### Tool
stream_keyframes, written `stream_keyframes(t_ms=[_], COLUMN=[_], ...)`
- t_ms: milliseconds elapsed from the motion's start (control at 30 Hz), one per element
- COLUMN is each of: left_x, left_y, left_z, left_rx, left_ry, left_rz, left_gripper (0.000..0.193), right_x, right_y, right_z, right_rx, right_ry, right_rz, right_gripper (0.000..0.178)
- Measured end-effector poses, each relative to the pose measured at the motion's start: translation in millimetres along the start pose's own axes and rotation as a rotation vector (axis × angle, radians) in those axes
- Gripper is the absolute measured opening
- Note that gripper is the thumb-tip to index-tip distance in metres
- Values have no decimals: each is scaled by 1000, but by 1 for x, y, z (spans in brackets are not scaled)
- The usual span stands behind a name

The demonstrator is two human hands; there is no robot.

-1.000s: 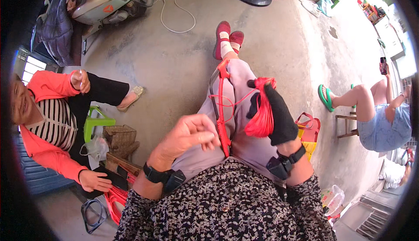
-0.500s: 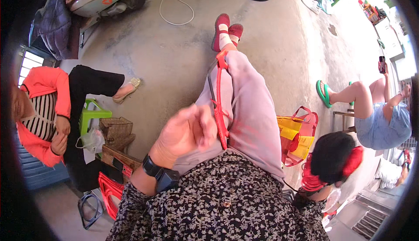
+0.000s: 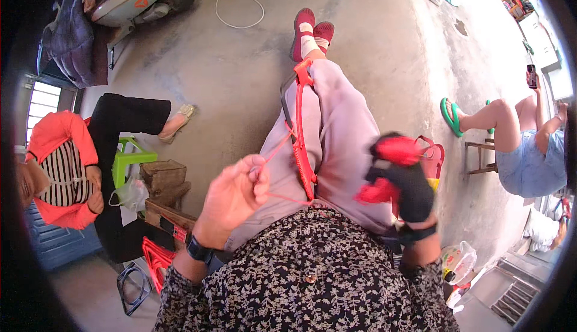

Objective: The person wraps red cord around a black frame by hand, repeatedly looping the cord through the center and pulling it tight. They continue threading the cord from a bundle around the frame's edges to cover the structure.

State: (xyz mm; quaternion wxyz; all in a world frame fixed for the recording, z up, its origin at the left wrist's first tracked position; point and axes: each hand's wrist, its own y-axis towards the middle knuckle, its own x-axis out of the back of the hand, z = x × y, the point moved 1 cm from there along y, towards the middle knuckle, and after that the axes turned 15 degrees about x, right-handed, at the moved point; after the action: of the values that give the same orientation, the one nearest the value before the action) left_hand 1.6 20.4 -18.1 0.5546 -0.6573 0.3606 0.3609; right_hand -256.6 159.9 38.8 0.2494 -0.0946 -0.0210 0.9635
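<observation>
Across my lap lies a long curved frame [image 3: 300,124], red along one side with a black bar along the other. My left hand [image 3: 234,195] is to the left of it with bent fingers pinched on a thin red cord [image 3: 279,147]. The cord runs in two strands from the fingers to the frame. To the frame's right, over my thigh, is my right hand [image 3: 404,189], smeared by motion. Black and red material covers it; I cannot tell whether that is a glove or a bundle, and its fingers are hidden.
A person in an orange jacket [image 3: 72,130] sits at the left by a green stool [image 3: 129,162] and a brown woven bag [image 3: 161,178]. At the right, another person [image 3: 515,145] sits holding a phone [image 3: 532,76]. A red and yellow bag [image 3: 434,154] stands beside my leg.
My right hand has swung inward from the far right to over my thigh. My left hand has moved slightly left and down, and the red cord now shows stretched between it and the frame.
</observation>
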Motion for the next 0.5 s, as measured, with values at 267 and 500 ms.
stream_keyframes(t_ms=[267,500], left_x=[35,23], left_y=[-45,-62], left_z=[15,12], left_rx=[-46,112], left_ry=[216,559], left_rz=[-284,-355], left_gripper=[23,17], right_x=[-76,-65], right_y=[41,37], right_z=[-77,-90], right_rx=[145,178], right_ry=[-769,-610], right_rz=[441,379], right_gripper=[43,38])
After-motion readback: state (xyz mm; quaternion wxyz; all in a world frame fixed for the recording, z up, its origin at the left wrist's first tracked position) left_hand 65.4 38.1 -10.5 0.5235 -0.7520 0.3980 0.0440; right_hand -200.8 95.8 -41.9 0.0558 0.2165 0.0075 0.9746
